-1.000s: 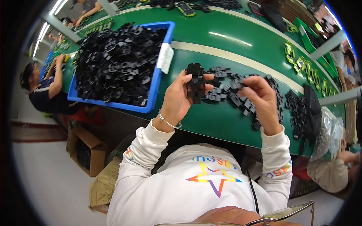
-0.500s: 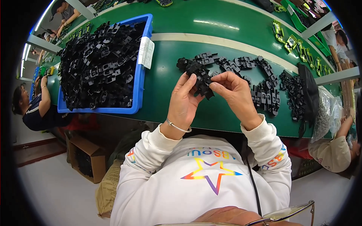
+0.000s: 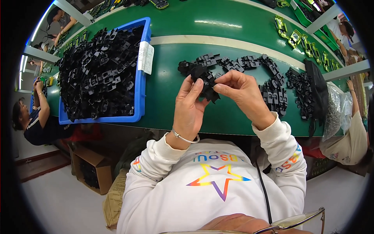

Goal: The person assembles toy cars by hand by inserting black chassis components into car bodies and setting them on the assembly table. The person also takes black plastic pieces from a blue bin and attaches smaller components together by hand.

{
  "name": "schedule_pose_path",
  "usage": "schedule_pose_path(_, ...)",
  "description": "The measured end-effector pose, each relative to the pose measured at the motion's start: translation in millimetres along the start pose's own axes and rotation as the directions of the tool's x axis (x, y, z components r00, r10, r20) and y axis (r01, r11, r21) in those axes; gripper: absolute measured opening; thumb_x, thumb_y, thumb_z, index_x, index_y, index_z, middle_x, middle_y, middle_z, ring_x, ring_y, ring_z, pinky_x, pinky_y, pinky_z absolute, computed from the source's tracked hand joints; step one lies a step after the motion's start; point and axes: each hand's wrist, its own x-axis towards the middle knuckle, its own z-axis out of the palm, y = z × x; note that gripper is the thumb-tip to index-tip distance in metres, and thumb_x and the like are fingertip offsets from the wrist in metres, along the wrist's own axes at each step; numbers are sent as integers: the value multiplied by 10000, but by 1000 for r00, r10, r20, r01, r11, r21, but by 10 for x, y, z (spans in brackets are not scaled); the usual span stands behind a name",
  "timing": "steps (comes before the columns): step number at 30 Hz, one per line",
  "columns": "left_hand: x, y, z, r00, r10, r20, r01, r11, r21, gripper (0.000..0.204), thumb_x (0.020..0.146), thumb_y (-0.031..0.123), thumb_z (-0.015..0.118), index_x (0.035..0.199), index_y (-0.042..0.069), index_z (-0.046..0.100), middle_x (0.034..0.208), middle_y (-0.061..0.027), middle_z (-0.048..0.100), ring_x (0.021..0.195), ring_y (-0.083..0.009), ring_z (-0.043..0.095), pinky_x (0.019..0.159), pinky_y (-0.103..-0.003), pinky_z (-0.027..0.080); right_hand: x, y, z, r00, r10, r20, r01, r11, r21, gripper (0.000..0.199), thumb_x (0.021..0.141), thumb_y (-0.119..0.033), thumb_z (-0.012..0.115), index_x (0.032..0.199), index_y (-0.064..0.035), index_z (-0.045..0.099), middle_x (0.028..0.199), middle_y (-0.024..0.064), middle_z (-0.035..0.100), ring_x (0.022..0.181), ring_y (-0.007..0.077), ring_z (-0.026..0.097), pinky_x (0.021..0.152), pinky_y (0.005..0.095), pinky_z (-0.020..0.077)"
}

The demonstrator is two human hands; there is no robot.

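Both hands are sitting a little lower over the table than half a second ago, and they are still pinching the same black plastic part [image 3: 205,84] between them above the green table [image 3: 233,23]. The left hand [image 3: 189,107] is curling around the part from below, thumb up against its side, closed on it. A thin silver bracelet [image 3: 183,137] is circling that wrist. The right hand [image 3: 242,93] is gripping the part's right edge with narrowed fingertips [image 3: 220,86]. The part is dark, matte and jagged, with small openings; finer detail is too small to tell.

Just behind the hands, a curved row of black parts [image 3: 249,62] is lying on the table, running right into a stacked cluster [image 3: 274,95] and a second cluster [image 3: 302,91] beside a clear plastic bag [image 3: 337,111]. The parts are too many and too tangled to count. One blue bin [image 3: 141,85] is standing to the left, heaped with more black parts, with one white paper label [image 3: 146,57] hanging on its wall. Nothing is lying between the hands and the bin.

Several green pieces [image 3: 290,37] are lying at the far right of the table. One cardboard box [image 3: 91,167] is sitting on the floor below. One person in a dark shirt [image 3: 37,126] is working at the left, and another person's arm [image 3: 352,134] is showing at the right.
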Motion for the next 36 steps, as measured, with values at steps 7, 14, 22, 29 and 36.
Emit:
schedule_pose_path(7, -13, 30, 4, 997, -75, 10, 75, 992, -100, 254, 1015, 198, 532, 1259, 126, 524, 1178, -60, 624, 1101, -172, 598, 931, -392, 508, -1, 98, 40, 948, -311, -62, 262, 877, -403, 206, 859, -126, 751, 1017, -25, 666, 942, 20, 652, 815, 75, 589, 737, 221, 486)
schedule_pose_path(14, -57, -20, 3, 980, 140, 144, -195, 834, 517, 529, 879, 68, 697, 1339, 20, 440, 1206, -81, 558, 1048, -135, 574, 880, -311, 545, -39, 253, 55, 999, 35, -19, -32, 988, 153, 297, 884, -135, 730, 1125, 4, 626, 989, 44, 676, 887, 84, 624, 793, 225, 509)
schedule_pose_path(22, -73, 8, 9, 974, 151, 168, -223, 762, 608, 551, 890, 82, 686, 1363, 2, 415, 1207, -104, 548, 932, -132, 619, 741, -270, 594, -106, 153, -12, 999, -20, 32, 14, 985, 173, 279, 907, -109, 689, 1147, 19, 628, 957, 38, 659, 864, 83, 616, 798, 223, 508)
schedule_pose_path(29, -15, 21, -23, 989, 61, 138, -133, 781, 611, 512, 895, 73, 669, 1341, -4, 429, 1161, -100, 550, 888, -135, 648, 697, -271, 607, -75, 211, 15, 995, 104, 9, -104, 978, 183, 262, 902, -136, 708, 1112, 1, 631, 961, 30, 660, 859, 84, 618, 777, 249, 513)
schedule_pose_path(36, 72, 76, -60, 993, -69, 91, 13, 863, 505, 491, 905, 76, 662, 1326, -19, 427, 1152, -97, 558, 955, -165, 660, 688, -280, 610, -113, 174, -52, 991, 136, 6, -136, 986, 95, 231, 898, -125, 706, 1076, 2, 633, 939, 35, 669, 845, 90, 627, 760, 243, 514)
